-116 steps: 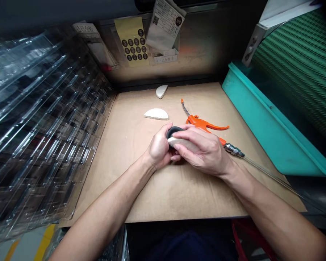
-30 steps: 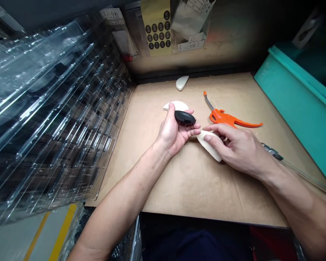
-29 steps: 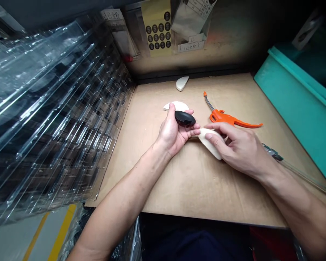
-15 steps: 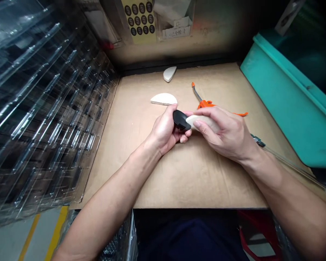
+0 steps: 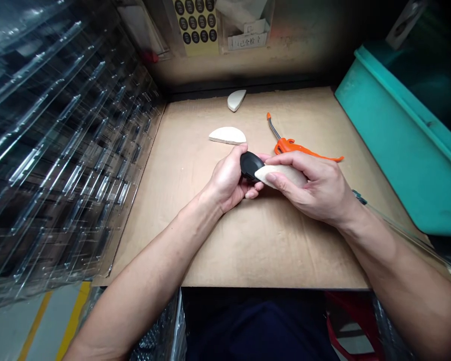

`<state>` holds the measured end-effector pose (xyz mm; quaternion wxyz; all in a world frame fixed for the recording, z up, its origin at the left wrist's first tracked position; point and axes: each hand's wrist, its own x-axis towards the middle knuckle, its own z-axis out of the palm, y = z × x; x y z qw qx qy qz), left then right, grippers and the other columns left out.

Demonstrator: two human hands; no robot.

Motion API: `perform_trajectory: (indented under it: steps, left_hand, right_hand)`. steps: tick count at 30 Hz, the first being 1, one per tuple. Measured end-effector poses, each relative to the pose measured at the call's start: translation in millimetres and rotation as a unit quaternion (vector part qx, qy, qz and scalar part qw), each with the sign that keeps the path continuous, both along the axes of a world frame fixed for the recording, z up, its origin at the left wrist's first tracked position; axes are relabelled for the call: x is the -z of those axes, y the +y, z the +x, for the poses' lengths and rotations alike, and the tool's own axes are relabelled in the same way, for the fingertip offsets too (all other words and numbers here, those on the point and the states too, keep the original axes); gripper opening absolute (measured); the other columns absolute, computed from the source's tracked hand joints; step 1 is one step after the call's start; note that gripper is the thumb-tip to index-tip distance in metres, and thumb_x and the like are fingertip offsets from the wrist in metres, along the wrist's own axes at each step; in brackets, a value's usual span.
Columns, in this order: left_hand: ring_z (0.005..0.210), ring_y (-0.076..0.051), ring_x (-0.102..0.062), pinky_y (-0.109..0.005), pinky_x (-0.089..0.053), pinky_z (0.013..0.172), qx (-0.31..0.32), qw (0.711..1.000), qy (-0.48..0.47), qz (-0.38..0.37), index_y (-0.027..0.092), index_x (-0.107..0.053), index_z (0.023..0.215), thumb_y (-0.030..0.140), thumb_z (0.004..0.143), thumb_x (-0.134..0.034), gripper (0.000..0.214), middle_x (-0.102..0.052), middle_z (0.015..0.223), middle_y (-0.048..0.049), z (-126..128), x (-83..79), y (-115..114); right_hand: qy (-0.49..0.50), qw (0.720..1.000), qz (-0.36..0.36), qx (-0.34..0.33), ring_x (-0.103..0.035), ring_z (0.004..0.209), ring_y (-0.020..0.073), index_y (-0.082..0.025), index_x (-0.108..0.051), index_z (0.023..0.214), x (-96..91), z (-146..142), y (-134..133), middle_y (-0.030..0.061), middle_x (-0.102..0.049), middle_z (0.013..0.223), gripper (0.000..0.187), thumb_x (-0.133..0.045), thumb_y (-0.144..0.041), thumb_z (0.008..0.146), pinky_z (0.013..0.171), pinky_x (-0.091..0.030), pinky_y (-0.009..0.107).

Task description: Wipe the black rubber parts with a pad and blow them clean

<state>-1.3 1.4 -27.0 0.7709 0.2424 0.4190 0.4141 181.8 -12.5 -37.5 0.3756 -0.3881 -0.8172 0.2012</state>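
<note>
Left hand (image 5: 227,181) grips black oval part (image 5: 250,166). Right hand (image 5: 315,188) grasps cream half-moon piece (image 5: 283,175), tip against it.

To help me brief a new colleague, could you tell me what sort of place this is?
Probably a factory workstation: stacked clear plastic trays, an orange air blow gun, and a cardboard sheet covering the bench.

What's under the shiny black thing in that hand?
The left hand cups the black oval piece from below, and brown cardboard lies further down. The hand covers the piece's underside, so that side can't be seen.
</note>
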Motion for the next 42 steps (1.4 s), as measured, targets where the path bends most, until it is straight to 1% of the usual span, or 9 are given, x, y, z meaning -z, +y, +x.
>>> perform_trajectory:
  steps: [4, 9, 14, 20, 27, 31, 34, 38, 42]
  left_hand:
    - [0.041, -0.015, -0.055, -0.02, -0.03, 0.031, -0.004, 1.0, -0.004, -0.009, 0.01, -0.065, 0.1, 0.04, 0.104, -0.033, 0.044, -0.061, 0.063, -0.0076, 0, 0.1, 0]
    - [0.039, -0.015, -0.054, -0.02, -0.032, 0.031, 0.004, 1.0, -0.001, 0.01, 0.009, -0.066, 0.102, 0.041, 0.104, -0.034, 0.044, -0.059, 0.059, -0.0062, 0, 2.2, 0]
    - [0.042, -0.016, -0.056, -0.02, -0.031, 0.031, -0.001, 1.0, -0.005, -0.004, 0.011, -0.064, 0.1, 0.041, 0.105, -0.034, 0.042, -0.061, 0.064, -0.0069, 0, 1.3, 0]
    - [0.038, -0.015, -0.053, -0.021, -0.03, 0.03, -0.006, 1.0, 0.001, -0.003, 0.008, -0.067, 0.104, 0.04, 0.104, -0.035, 0.045, -0.059, 0.058, -0.0067, 0, 0.4, -1]
    - [0.042, -0.016, -0.056, -0.022, -0.032, 0.034, -0.036, 0.999, 0.002, -0.005, 0.007, -0.069, 0.113, 0.042, 0.105, -0.034, 0.05, -0.057, 0.061, -0.0038, -4, -3.5, 3]
    - [0.047, -0.015, -0.06, -0.023, -0.037, 0.038, -0.1, 0.994, 0.012, 0.049, 0.011, -0.067, 0.112, 0.043, 0.105, -0.036, 0.045, -0.06, 0.069, -0.0026, -21, -1.0, 13]
    - [0.049, -0.013, -0.061, -0.022, -0.038, 0.04, -0.146, 0.986, -0.001, 0.084, 0.014, -0.065, 0.115, 0.043, 0.106, -0.035, 0.043, -0.067, 0.083, -0.0043, -37, 2.3, 22]
    - [0.048, -0.012, -0.058, -0.022, -0.037, 0.041, -0.183, 0.98, -0.013, 0.082, 0.014, -0.065, 0.115, 0.052, 0.106, -0.035, 0.049, -0.068, 0.081, -0.0055, -52, 6.8, 30]
    - [0.046, -0.012, -0.056, -0.022, -0.041, 0.04, -0.217, 0.974, -0.014, 0.07, 0.011, -0.067, 0.112, 0.069, 0.101, -0.036, 0.066, -0.066, 0.076, -0.0053, -57, 9.2, 32]
  right_hand:
    - [-0.013, 0.997, 0.039, 0.059, -0.072, 0.101, 0.0259, -0.023, -0.071, 0.117, 0.7, -2, 0, 0.0049, -0.075, 0.116, 0.022, -0.06, -0.031, 0.1, 0.091, -0.056, 0.041]
    - [0.031, 0.999, -0.039, -0.015, -0.072, 0.098, 0.0215, -0.025, -0.072, 0.116, 0.9, -2, 0, 0.0007, -0.075, 0.118, 0.019, -0.067, -0.03, 0.098, 0.087, -0.057, 0.034]
    - [-0.007, 0.997, 0.043, 0.062, -0.072, 0.098, 0.0241, -0.022, -0.072, 0.118, 3.0, -2, 1, 0.0037, -0.076, 0.115, 0.022, -0.063, -0.028, 0.099, 0.088, -0.055, 0.037]
    - [0.028, 0.998, -0.051, -0.022, -0.072, 0.099, 0.0214, -0.026, -0.072, 0.115, -2.5, -1, -2, 0.0006, -0.074, 0.121, 0.018, -0.066, -0.03, 0.098, 0.086, -0.057, 0.034]
    - [-0.074, 0.987, 0.026, 0.138, -0.073, 0.09, 0.0269, -0.021, -0.074, 0.113, 2.9, 4, 1, 0.0045, -0.076, 0.107, 0.026, -0.064, -0.039, 0.098, 0.075, -0.053, 0.04]
    - [-0.091, 0.995, -0.038, 0.032, -0.071, 0.089, 0.0231, -0.025, -0.074, 0.11, 0.9, -3, -5, 0.0014, -0.075, 0.104, 0.021, -0.062, -0.039, 0.101, 0.078, -0.053, 0.039]
    - [-0.121, 0.992, -0.009, -0.035, -0.068, 0.098, 0.0245, -0.027, -0.073, 0.113, 1.9, -3, -4, 0.004, -0.071, 0.109, 0.021, -0.057, -0.038, 0.105, 0.085, -0.054, 0.042]
    - [-0.165, 0.976, 0.109, 0.089, -0.063, 0.106, 0.0404, -0.025, -0.065, 0.126, 12.9, 30, 12, 0.016, -0.065, 0.119, 0.047, -0.058, -0.063, 0.099, 0.084, -0.054, 0.057]
    - [-0.298, 0.928, 0.148, 0.167, -0.062, 0.074, 0.044, -0.03, -0.063, 0.104, 29.6, 69, 29, 0.015, -0.062, 0.083, 0.045, -0.062, -0.072, 0.089, 0.056, -0.05, 0.056]
